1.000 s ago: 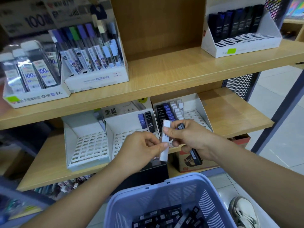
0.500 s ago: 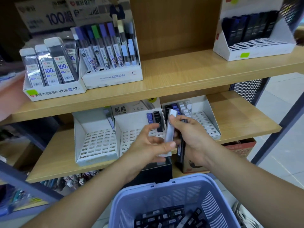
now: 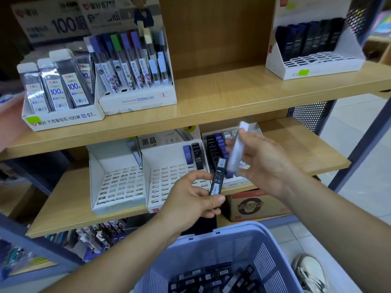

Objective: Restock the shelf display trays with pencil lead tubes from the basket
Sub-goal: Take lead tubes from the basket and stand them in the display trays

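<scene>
My left hand (image 3: 193, 198) pinches a black lead tube (image 3: 218, 177) upright in front of the lower shelf. My right hand (image 3: 262, 161) grips a white lead tube (image 3: 237, 151), tilted, in front of the right display tray (image 3: 239, 181), which holds black and purple tubes. The middle tray (image 3: 169, 187) has two tubes at its back right. The left tray (image 3: 118, 185) shows bare slots. A lilac basket (image 3: 224, 250) with several black tubes sits below my arms.
The upper shelf (image 3: 222, 96) carries three display boxes of lead packs: two at the left, one (image 3: 313, 58) at the right. A cardboard box (image 3: 254, 205) stands under the lower shelf. A shoe (image 3: 309, 271) shows at bottom right on the tiled floor.
The hands have parted: my right hand lifted the white tube up and right toward the right tray, while my left hand now holds the black tube by itself.
</scene>
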{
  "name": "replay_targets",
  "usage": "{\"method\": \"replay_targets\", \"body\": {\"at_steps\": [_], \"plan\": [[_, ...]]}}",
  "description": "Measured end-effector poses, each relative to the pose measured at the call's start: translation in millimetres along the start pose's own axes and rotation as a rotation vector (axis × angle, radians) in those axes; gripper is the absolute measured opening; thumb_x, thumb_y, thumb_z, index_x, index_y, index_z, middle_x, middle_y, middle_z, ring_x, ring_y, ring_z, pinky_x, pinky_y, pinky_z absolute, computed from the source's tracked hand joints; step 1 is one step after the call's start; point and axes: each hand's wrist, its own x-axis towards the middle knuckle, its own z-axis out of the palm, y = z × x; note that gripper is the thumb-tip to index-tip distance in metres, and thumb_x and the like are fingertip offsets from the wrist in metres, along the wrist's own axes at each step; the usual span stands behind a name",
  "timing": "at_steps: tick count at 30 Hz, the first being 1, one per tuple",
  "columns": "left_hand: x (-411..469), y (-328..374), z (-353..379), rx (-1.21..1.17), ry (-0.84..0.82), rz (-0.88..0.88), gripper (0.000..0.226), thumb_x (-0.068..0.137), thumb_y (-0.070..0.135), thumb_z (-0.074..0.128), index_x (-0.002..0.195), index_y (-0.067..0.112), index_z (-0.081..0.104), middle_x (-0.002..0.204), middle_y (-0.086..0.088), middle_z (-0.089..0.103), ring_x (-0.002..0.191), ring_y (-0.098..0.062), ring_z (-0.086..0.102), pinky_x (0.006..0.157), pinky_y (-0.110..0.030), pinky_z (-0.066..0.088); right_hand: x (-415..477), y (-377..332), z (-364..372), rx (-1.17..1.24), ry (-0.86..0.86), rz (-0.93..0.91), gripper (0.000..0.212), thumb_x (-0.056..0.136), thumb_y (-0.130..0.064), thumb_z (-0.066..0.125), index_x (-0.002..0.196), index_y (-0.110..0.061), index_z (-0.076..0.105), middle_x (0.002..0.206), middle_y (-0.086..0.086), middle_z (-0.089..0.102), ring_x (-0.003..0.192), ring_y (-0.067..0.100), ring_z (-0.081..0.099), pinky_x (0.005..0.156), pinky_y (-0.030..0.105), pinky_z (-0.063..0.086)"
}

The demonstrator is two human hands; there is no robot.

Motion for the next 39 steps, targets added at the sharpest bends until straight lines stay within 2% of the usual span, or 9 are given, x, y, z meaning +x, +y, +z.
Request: {"method": "replay_targets", "body": {"at_steps": [4, 11, 15, 18, 22, 26, 32, 36, 39], "plan": [[-2, 3, 5, -0.011, -0.003, 0.028, 0.051, 0.075, 0.005, 0.078, 0.114, 0.02, 0.047, 0.084, -0.025, 0.07, 0.067, -0.027, 0.071, 0.062, -0.028, 0.057, -8, 9, -1, -0.186, -0.263, 0.094, 0.014, 0.086, -0.023, 0.068, 0.074, -0.018, 0.065, 0.084, 0.002, 0.067, 0.078, 0.016, 0.065, 0.07, 0.04, 0.056], [-5, -1, 24, 0.041, -0.057, 0.116, 0.05, 0.074, 0.002, 0.078, 0.105, 0.02, 0.044, 0.073, -0.015, 0.071, 0.068, -0.026, 0.071, 0.065, -0.03, 0.058, -10, 18, -11, -0.217, -0.228, 0.11, 0.014, 0.082, -0.023, 0.07, 0.085, -0.01, 0.068, 0.09, 0.012, 0.068, 0.092, 0.025, 0.068, 0.067, 0.036, 0.057], [0, 3, 22, 0.165, -0.1, 0.13, 0.049, 0.07, 0.013, 0.083, 0.102, 0.023, 0.047, 0.082, -0.019, 0.069, 0.071, -0.027, 0.071, 0.07, -0.038, 0.059, -10, 18, -20, -0.243, -0.107, 0.095, 0.018, 0.091, -0.021, 0.064, 0.077, -0.011, 0.061, 0.076, 0.008, 0.063, 0.071, 0.022, 0.064, 0.058, 0.033, 0.054], [12, 17, 16, 0.249, 0.005, 0.165, 0.04, 0.078, 0.026, 0.077, 0.108, 0.025, 0.051, 0.088, -0.005, 0.07, 0.071, -0.019, 0.069, 0.073, -0.035, 0.059, -5, 17, -34, -0.387, -0.06, 0.071, 0.02, 0.093, -0.024, 0.062, 0.078, -0.013, 0.065, 0.072, 0.004, 0.064, 0.071, 0.016, 0.059, 0.07, 0.033, 0.048], [35, 37, 20, 0.097, -0.026, 0.126, 0.021, 0.091, 0.02, 0.062, 0.11, 0.014, 0.063, 0.086, -0.009, 0.068, 0.069, -0.015, 0.064, 0.068, -0.027, 0.057, -6, 15, -45, -0.621, -0.156, 0.052, 0.026, 0.092, -0.031, 0.063, 0.101, -0.009, 0.072, 0.099, 0.005, 0.073, 0.09, 0.011, 0.062, 0.081, 0.021, 0.048], [60, 48, 32, 0.167, -0.036, 0.141, 0.012, 0.086, 0.012, 0.067, 0.097, 0.006, 0.068, 0.077, -0.01, 0.069, 0.064, -0.013, 0.066, 0.063, -0.023, 0.056, -4, 5, -54, -0.683, -0.131, 0.063, 0.029, 0.085, -0.042, 0.067, 0.096, -0.016, 0.074, 0.091, 0.005, 0.073, 0.085, 0.017, 0.061, 0.081, 0.032, 0.048], [113, 66, 45, 0.185, 0.227, 0.257, 0.004, 0.089, 0.012, 0.064, 0.086, 0.013, 0.065, 0.082, -0.005, 0.068, 0.073, -0.014, 0.067, 0.076, -0.025, 0.058, 17, -14, -102, -0.56, 0.258, 0.13, 0.018, 0.098, -0.003, 0.045, 0.098, -0.014, 0.059, 0.081, 0.006, 0.056, 0.061, 0.016, 0.044, 0.054, 0.027, 0.038], [150, 57, 55, 0.584, 0.283, 0.343, 0.01, 0.093, 0.028, 0.06, 0.085, 0.022, 0.061, 0.086, 0.006, 0.066, 0.083, -0.015, 0.065, 0.083, -0.031, 0.051, 26, -17, -118, -0.326, 0.349, 0.141, 0.029, 0.096, 0.01, 0.039, 0.113, -0.01, 0.051, 0.083, 0.015, 0.061, 0.059, 0.019, 0.051, 0.047, 0.028, 0.046], [171, 50, 60, 0.73, 0.27, 0.403, 0.01, 0.093, 0.025, 0.06, 0.098, 0.019, 0.066, 0.088, 0.006, 0.064, 0.087, -0.017, 0.063, 0.084, -0.037, 0.052, 29, -17, -113, -0.17, 0.309, 0.154, 0.031, 0.094, 0.009, 0.054, 0.118, -0.01, 0.048, 0.1, 0.02, 0.068, 0.077, 0.029, 0.068, 0.066, 0.033, 0.059]]}}
